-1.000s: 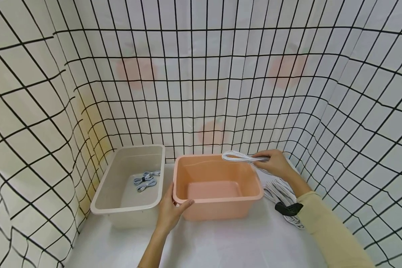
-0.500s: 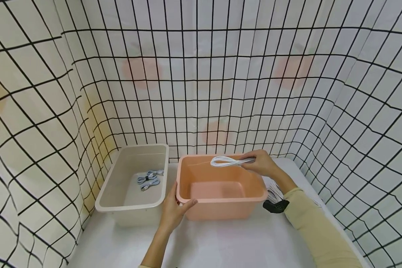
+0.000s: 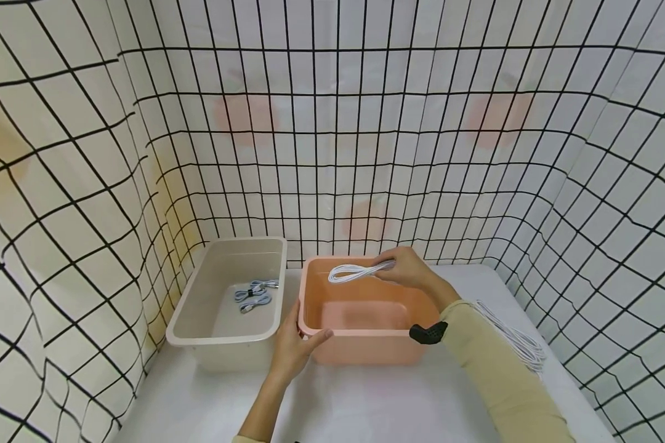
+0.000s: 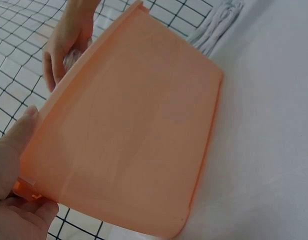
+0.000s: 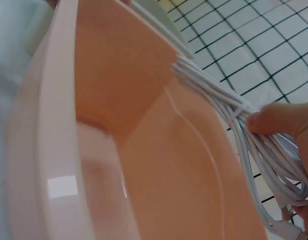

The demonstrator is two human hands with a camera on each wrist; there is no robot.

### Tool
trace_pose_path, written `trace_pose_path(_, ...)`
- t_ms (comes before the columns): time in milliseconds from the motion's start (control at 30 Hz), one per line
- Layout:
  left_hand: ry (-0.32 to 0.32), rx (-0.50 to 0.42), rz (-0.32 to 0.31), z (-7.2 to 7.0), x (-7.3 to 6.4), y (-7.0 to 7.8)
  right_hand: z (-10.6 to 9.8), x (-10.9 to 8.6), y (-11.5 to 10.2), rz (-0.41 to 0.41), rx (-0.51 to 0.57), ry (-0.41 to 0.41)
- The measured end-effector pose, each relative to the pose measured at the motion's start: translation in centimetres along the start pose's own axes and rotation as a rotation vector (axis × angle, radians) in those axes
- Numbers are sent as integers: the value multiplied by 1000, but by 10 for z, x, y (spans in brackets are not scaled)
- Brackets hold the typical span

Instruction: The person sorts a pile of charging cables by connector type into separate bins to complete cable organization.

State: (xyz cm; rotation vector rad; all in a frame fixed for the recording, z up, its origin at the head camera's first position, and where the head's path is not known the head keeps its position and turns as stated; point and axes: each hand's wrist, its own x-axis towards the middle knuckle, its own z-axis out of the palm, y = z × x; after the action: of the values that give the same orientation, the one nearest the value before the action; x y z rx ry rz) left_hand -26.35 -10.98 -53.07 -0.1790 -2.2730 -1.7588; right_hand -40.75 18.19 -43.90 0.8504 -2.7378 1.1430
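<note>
Over the orange bin [image 3: 366,347] my right hand [image 3: 407,269] grips a bundled white cable [image 3: 351,272]. In the right wrist view the cable [image 5: 229,105] is folded in long loops, with the thumb pressed on it. My left hand [image 3: 294,351] holds the orange bin's left front corner, thumb over the rim and fingers beneath it. The left wrist view shows that thumb and fingers [image 4: 34,212] around the rim. Inside, the orange bin's visible floor [image 5: 99,175] is bare.
A beige bin [image 3: 227,339] stands left of the orange one, with several blue-grey cables [image 3: 255,295] in it. More white cables [image 3: 515,338] lie on the white table at right, partly behind the sleeve. Black wire mesh [image 3: 338,154] encloses the back and sides.
My right hand has carried the white cable leftward from the bin's right edge to over its interior. The left hand stays on the rim. The head view has turned slightly.
</note>
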Motion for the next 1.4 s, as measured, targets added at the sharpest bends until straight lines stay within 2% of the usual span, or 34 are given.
trace_pose_path(200, -9, 0, -4, 1, 0, 0, 5, 2, 2, 3, -157, 72)
trace_pose_path(300, -1, 15, -10, 1, -1, 1, 6, 0, 5, 5, -177, 76)
trace_pose_path(567, 6, 23, -12, -1, 0, -1, 5, -5, 11, -12, -133, 65)
trace_pose_path(933, -11, 6, -7, 2, 1, 0, -2, -18, 7, -13, -148, 29)
trace_pose_path(1200, -9, -11, 10, 1, -1, -2, -5, -28, 10, -39, -118, 48)
trace_pose_path(1400, -22, -33, 38, 0, -2, -2, -11, -37, 15, -3, -96, 66)
